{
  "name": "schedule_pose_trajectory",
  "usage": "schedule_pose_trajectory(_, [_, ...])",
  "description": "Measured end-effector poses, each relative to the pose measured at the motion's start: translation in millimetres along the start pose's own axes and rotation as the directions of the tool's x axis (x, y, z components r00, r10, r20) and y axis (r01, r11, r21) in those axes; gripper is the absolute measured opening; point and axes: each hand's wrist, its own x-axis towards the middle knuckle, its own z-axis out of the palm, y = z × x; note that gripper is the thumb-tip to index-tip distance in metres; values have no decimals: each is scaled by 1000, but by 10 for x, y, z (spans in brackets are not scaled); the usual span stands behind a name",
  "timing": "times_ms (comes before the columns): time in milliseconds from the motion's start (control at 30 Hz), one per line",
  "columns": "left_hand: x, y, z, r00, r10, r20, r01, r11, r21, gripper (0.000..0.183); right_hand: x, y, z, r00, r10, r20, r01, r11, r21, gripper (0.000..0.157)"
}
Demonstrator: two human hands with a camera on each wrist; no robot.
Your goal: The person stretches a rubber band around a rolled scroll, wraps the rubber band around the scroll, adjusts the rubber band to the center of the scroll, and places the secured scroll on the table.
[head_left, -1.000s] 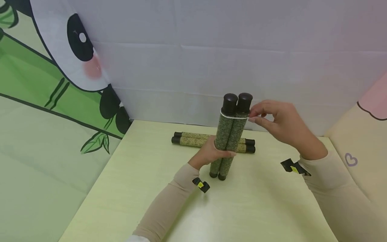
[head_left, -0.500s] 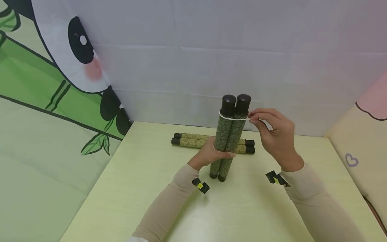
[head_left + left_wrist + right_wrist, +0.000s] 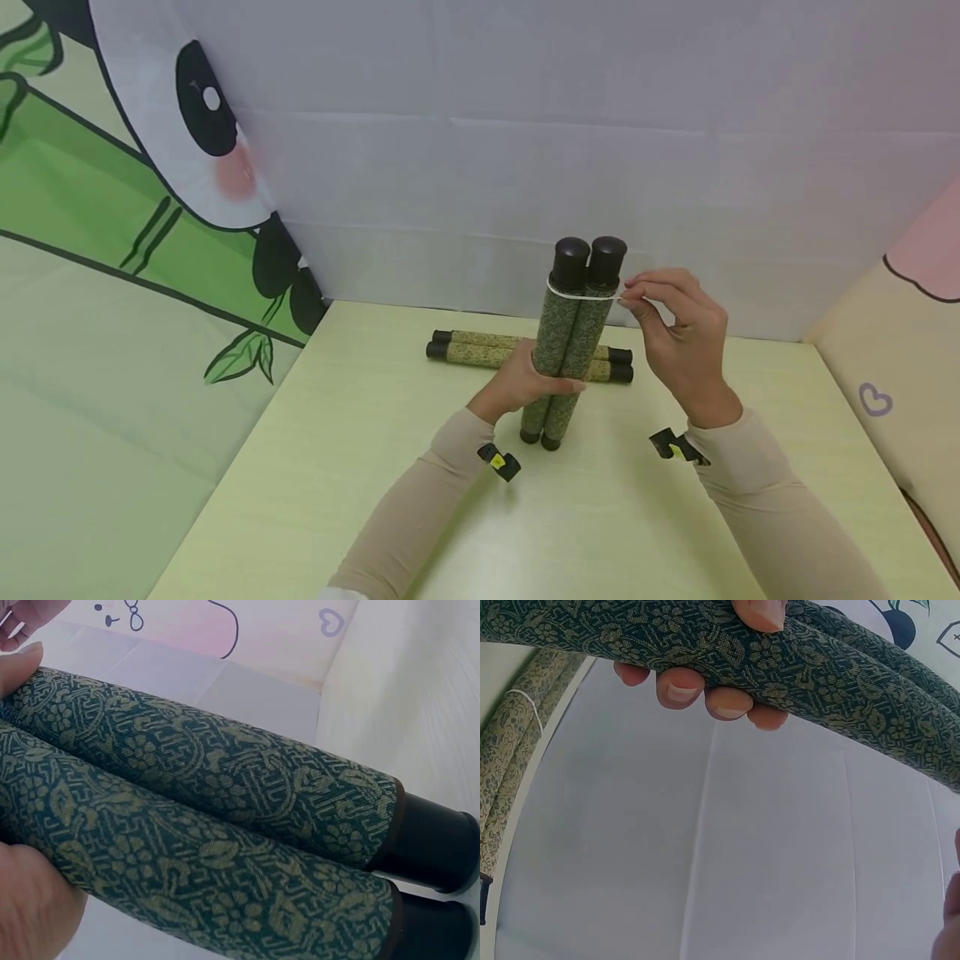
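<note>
Two green, floral-patterned cloth-covered tubes (image 3: 561, 342) with black end caps stand side by side, tilted slightly, in the head view. My left hand (image 3: 521, 383) grips both round their lower half, thumb across the near side. In the right wrist view its fingertips (image 3: 681, 688) curl under the green cloth. A thin white band (image 3: 581, 297) loops round the pair just below the upper caps. At the band's right end, my right hand (image 3: 686, 337) pinches it between thumb and forefinger.
Behind the upright pair, two yellow-gold patterned tubes (image 3: 480, 353) with black caps lie crosswise on the pale table (image 3: 375, 433). A white band (image 3: 529, 702) circles them in the right wrist view. A printed cloth backdrop (image 3: 450, 183) rises behind the table.
My right hand has dropped slightly and its wrist has swung left and down, still pinching the band. The left hand and green tubes stay nearly where they were.
</note>
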Motion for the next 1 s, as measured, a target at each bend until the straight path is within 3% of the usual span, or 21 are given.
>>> schedule_pose_trajectory(167, [-2,2,10,1000,-11,6,10,1000,9,43,-6,5,-6,999,32,4,-32,998,53,12])
schedule_pose_trajectory(333, [8,1,13,1000,-5,10,5,1000,18,43,1,8,-3,998,59,20,-62,984,164,22])
schedule_pose_trajectory(533, [15,7,4,1000,5,22,-6,1000,26,45,-1,17,-1,995,92,32,-97,942,320,17])
schedule_pose_trajectory(700, [9,16,-2,1000,-4,20,3,1000,28,44,-42,38,-20,983,143,111,-177,891,419,13])
schedule_pose_trajectory(800, [3,19,-2,1000,-16,14,15,999,41,44,-64,22,-20,948,256,190,-316,836,449,29])
schedule_pose_trajectory(933, [2,17,-4,1000,-8,11,8,998,62,41,-32,-30,24,855,415,310,-512,768,384,46])
schedule_pose_trajectory(1000, [2,12,-7,1000,4,13,-4,998,64,39,2,-56,61,815,451,364,-565,757,327,48])
